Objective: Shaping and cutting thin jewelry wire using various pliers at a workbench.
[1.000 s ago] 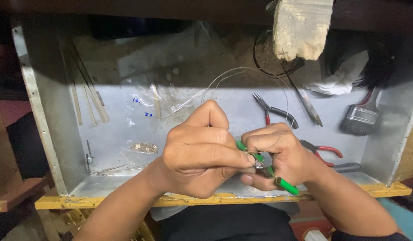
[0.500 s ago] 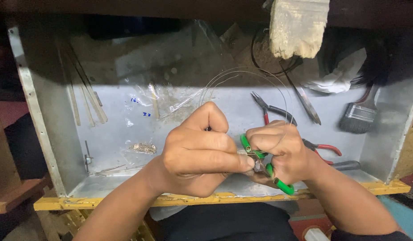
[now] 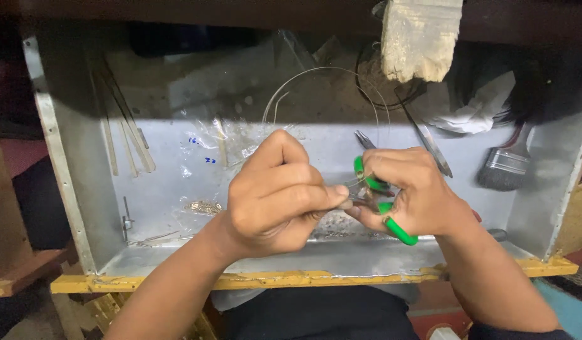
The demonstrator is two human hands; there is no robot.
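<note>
At the centre of the frame the left hand (image 3: 275, 195) pinches a small metal piece (image 3: 346, 204) between thumb and forefinger, its grip pressed together on it, while the right hand (image 3: 407, 192) is wrapped tight round the green-handled pliers (image 3: 384, 208), whose nose meets that same piece where the two hands touch. Compared with a second ago the hands sit a little higher and closer, and the green handles have swung from a long slant to a shorter, more folded angle, so I judge the pliers are squeezing or bending the piece rather than merely reaching for it. A thin wire loop (image 3: 322, 79) arcs up from the hands toward the upper middle of the frame. All of this happens over a shallow metal tray (image 3: 77, 189) edged in yellow, which serves as the bench. Inside it, left of centre, lie clear plastic bags (image 3: 209, 148) with small parts, a little heap of tiny metal bits (image 3: 203, 206), and thin metal strips (image 3: 124, 135) leaning at the upper left. Behind the right hand a second pair of pliers (image 3: 364, 140) and a slim metal tool (image 3: 429, 141) rest, a paintbrush (image 3: 506, 167) lies at the right, and a crumpled white cloth (image 3: 476, 110) sits at the upper right, beneath a wooden block (image 3: 420, 38) at the top edge
</note>
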